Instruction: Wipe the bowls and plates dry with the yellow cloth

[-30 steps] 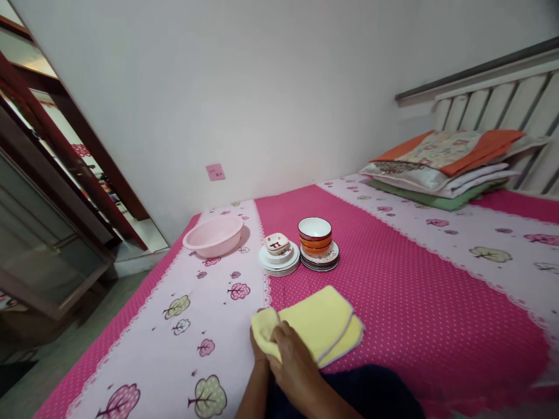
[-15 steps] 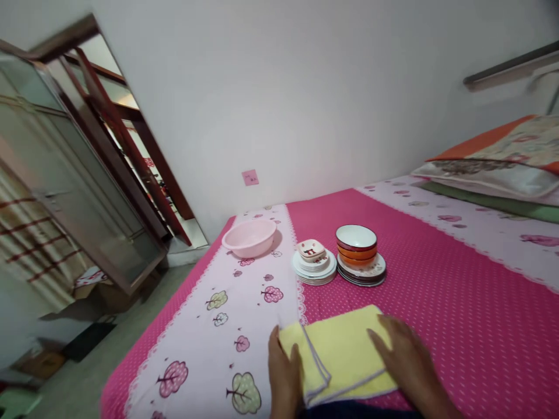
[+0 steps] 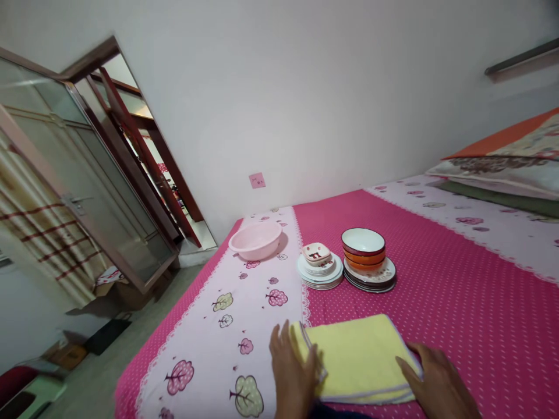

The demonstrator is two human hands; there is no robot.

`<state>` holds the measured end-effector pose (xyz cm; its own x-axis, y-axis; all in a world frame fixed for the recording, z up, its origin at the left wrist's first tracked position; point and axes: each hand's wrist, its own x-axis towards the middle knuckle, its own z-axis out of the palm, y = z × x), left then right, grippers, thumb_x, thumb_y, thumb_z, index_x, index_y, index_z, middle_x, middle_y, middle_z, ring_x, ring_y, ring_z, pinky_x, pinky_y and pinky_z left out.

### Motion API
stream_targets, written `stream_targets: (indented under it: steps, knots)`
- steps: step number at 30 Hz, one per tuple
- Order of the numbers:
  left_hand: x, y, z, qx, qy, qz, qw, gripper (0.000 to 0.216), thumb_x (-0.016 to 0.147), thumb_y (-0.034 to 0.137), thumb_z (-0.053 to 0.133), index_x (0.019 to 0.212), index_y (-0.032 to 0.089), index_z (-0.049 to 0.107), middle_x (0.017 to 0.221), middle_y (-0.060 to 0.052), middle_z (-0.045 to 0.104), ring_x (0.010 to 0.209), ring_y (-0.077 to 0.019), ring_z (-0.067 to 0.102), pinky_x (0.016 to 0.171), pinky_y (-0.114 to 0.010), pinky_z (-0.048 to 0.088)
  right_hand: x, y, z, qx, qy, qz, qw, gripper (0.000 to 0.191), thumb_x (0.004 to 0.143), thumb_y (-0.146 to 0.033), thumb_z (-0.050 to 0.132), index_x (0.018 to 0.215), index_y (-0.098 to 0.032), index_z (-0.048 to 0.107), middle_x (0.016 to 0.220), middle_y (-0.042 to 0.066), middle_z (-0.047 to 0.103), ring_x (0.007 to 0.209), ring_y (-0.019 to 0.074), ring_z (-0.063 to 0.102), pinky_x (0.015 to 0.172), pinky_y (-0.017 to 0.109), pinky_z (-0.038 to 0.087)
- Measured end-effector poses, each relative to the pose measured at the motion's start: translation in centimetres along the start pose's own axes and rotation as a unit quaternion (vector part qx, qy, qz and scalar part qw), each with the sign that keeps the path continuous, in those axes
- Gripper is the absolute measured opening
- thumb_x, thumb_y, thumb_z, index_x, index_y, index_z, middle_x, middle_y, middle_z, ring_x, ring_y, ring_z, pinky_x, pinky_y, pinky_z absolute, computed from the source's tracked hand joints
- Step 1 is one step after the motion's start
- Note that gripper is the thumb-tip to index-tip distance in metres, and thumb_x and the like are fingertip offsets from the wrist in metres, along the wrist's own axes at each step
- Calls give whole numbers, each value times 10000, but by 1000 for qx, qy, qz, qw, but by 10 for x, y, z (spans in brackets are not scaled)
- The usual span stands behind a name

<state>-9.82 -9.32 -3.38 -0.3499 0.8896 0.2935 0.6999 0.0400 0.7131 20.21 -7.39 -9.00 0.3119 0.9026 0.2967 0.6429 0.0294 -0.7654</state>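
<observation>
At the far left a cream curtain with dark red bands (image 3: 39, 215) hangs behind a glass-paned door (image 3: 109, 180), which stands open at a slant and carries a metal handle (image 3: 78, 201). Low down beside it, a cardboard box (image 3: 126, 293) and a dark flat mat (image 3: 108, 335) sit on the grey floor (image 3: 152, 337). The doorway (image 3: 159, 166) gives onto another space with reddish-brown woodwork. Next comes the bed, its bedspread (image 3: 463, 291) laid in bands: white with printed trees and a scalloped lace-look border, then deep pink with small pale dots. A pink basin (image 3: 256, 243) rests on the white band, and above it a small pink note (image 3: 257, 180) shows on the plain pale wall (image 3: 327, 105). The left hand (image 3: 293, 372) is open, fingers spread over the left end of a folded yellow cloth (image 3: 362, 356), which lies flat at the near side of the bed, mostly on pink. Beyond the cloth stand white plates (image 3: 321, 282) topped by small dishes (image 3: 316, 253), and just beside them orange bowls (image 3: 364, 256) on dark-edged plates (image 3: 371, 285). The right hand (image 3: 439, 378) is open too, thumb at the cloth's right edge. Farther right are stacked pillows (image 3: 506, 166), with a grey rail (image 3: 524, 57) on the wall above.
</observation>
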Motion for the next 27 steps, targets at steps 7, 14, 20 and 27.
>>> stream_targets:
  steps: [7,14,20,27]
  knots:
    - [3,5,12,14,-47,-18,999,547,781,59,508,1314,90,628,1356,-209,657,1314,-289,590,1159,-374,422,26,-30,-14,186,-128,116,967,457,652,-607,627,912,-235,682,951,149,815,890,367,777,760,430,624]
    - [-3,28,16,13,-101,25,994,730,767,392,746,1425,129,576,1482,-223,579,1411,-377,494,1205,-468,356,35,-23,-37,200,-50,118,971,538,606,-523,665,1057,-229,660,980,139,817,891,362,780,754,423,614]
    - [-29,29,42,-61,-67,-15,996,817,627,182,716,1422,55,576,1604,-249,434,1550,-385,289,1291,-494,177,25,21,-23,175,-34,162,970,568,634,-557,679,1078,-203,662,884,147,798,819,374,781,703,456,607]
    - [-1,-10,-10,-249,29,-134,959,347,799,521,553,843,202,681,1149,-184,751,1103,-326,706,939,-458,568,13,16,-20,266,-19,125,956,506,700,-559,688,1055,-201,649,945,135,794,818,303,776,705,399,631]
